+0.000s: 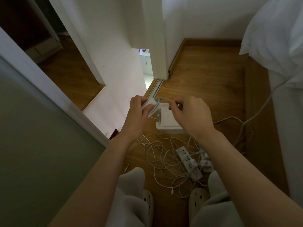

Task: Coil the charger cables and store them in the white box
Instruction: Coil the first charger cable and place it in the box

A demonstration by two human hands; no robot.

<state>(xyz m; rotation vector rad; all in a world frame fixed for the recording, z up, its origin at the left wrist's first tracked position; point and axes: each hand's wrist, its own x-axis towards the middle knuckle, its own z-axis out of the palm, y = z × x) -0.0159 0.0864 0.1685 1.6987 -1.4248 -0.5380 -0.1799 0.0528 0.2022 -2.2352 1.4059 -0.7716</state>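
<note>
My left hand (137, 112) grips a white charger brick (151, 105) with cable wound round it, held above the floor. My right hand (190, 113) pinches the white cable (164, 99) that runs from the brick. Below both hands the white box (167, 122) sits on the wooden floor; its top face has rows of small holes, and my right hand covers part of it. A tangle of loose white charger cables (164, 158) lies on the floor in front of my feet.
A white power strip (188, 161) and white plugs (205, 162) lie among the cables. A thicker white cord (255, 117) runs right toward the bed (278, 46). A wall and sliding-door track (155, 89) stand left and ahead. My slippers (198, 199) are at the bottom.
</note>
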